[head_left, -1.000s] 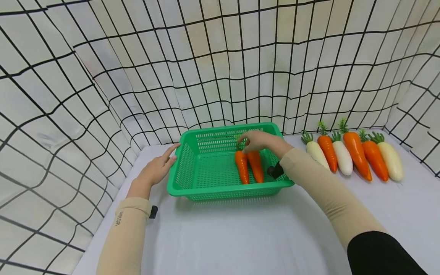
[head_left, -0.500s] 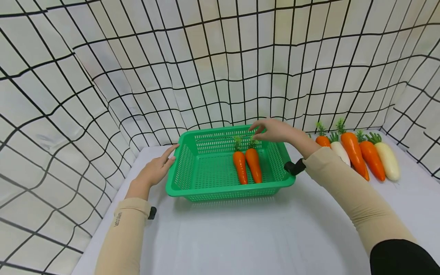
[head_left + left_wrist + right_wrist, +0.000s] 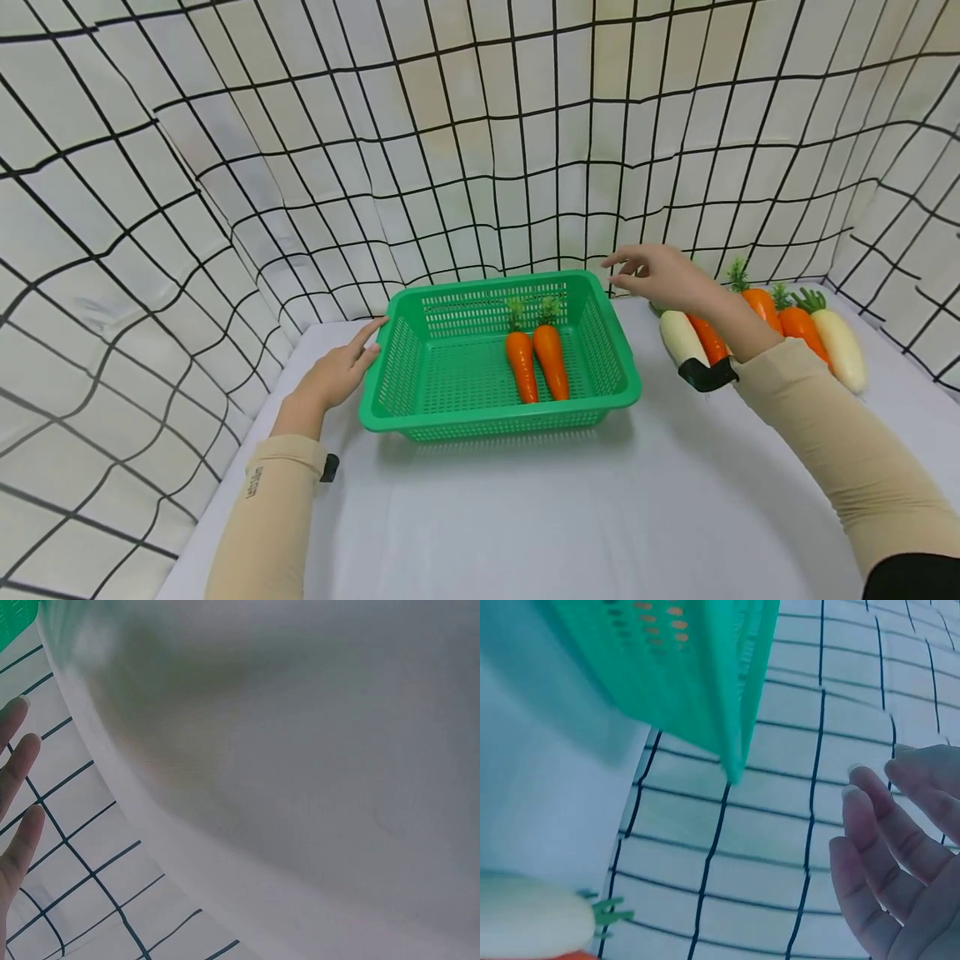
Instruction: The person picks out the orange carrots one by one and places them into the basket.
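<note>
A green plastic basket (image 3: 498, 412) stands on the table with two orange carrots, one (image 3: 522, 367) left of the other (image 3: 552, 362), leafy tops toward the back. My left hand (image 3: 333, 375) rests its extended fingertips at the basket's left rim; its fingers (image 3: 19, 772) show at the edge of the left wrist view. Right of the basket, my right hand (image 3: 663, 275) hovers with loosely bent fingers and nothing in them. Below it lies a white radish (image 3: 681, 336), seen also in the right wrist view as a pale radish (image 3: 536, 915) beside an orange edge.
Along the right, a row holds more carrots, such as one carrot (image 3: 802, 327), and a cream radish (image 3: 840, 350); my right forearm partly hides it. Black grid netting (image 3: 495, 177) over white sheeting rises behind and beside the white table (image 3: 480, 517).
My right hand has left the carrot in the basket, passed over the right rim and moved right toward the row. Both carrots stay in the basket. The left hand keeps its place.
</note>
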Motion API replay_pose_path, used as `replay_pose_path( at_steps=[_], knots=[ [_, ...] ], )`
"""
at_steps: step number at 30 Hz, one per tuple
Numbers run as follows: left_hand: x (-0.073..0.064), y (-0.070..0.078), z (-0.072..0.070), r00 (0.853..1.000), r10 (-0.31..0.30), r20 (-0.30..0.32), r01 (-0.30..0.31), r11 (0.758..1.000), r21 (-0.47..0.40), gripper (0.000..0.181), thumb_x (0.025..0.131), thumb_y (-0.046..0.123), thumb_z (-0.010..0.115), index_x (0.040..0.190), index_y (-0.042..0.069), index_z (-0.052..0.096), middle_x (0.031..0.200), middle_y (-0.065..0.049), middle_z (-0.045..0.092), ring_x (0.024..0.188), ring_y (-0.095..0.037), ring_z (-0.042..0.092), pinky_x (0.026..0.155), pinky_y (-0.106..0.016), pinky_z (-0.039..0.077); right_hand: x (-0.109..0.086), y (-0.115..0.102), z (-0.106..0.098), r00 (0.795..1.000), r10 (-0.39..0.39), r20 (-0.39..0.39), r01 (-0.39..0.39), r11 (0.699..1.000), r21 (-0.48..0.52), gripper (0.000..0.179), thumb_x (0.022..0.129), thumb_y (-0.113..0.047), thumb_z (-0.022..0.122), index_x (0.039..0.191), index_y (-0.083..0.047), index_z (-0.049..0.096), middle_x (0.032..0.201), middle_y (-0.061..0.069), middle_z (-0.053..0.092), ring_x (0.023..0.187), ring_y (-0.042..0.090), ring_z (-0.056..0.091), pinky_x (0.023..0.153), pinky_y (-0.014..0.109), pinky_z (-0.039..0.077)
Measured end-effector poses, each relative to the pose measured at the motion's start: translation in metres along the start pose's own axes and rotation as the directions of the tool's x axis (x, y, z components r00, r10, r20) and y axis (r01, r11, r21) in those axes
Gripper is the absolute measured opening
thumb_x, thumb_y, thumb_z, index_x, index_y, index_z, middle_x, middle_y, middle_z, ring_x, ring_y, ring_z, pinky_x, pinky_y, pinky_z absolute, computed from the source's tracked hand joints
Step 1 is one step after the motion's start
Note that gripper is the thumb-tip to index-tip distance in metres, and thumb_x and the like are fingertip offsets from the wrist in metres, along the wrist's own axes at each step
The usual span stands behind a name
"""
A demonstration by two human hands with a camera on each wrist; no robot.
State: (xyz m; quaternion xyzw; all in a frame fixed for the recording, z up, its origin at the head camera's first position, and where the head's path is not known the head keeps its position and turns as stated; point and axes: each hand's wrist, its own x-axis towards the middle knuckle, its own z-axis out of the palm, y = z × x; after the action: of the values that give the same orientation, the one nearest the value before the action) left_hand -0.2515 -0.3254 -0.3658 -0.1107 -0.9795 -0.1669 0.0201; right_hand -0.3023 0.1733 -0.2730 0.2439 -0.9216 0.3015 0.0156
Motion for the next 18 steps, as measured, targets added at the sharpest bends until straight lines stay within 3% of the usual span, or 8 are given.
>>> replay_pose_path(
  at_steps=[9,18],
  knots=[
    [0.001,0.0,-0.001,1.0,0.009,0.001,-0.009,1.0,-0.005,0.06,0.112,0.05,0.025,0.164,0.021,0.021,0.13,-0.032,0.061,0.108,-0.052,0.063,0.084,-0.065,0.051,-0.026,0.03,-0.016,0.993,0.086,-0.078,-0.085,0.996,0.009,0.034,0.105,-0.019,0.058,0.136,-0.006,0.063,0.115,0.021,0.067,0.095,0.034,0.067,0.069,0.037,0.051],
    [0.001,-0.002,0.001,1.0,0.011,0.008,-0.011,1.0,-0.008,0.06,0.111,0.051,0.024,0.164,0.021,0.02,0.131,-0.033,0.06,0.111,-0.053,0.062,0.085,-0.066,0.051,-0.046,0.071,-0.021,0.971,0.185,-0.151,-0.181,0.983,0.037,0.044,0.108,-0.026,0.055,0.146,-0.004,0.053,0.131,0.029,0.058,0.103,0.04,0.06,0.068,0.032,0.049]
  ],
)
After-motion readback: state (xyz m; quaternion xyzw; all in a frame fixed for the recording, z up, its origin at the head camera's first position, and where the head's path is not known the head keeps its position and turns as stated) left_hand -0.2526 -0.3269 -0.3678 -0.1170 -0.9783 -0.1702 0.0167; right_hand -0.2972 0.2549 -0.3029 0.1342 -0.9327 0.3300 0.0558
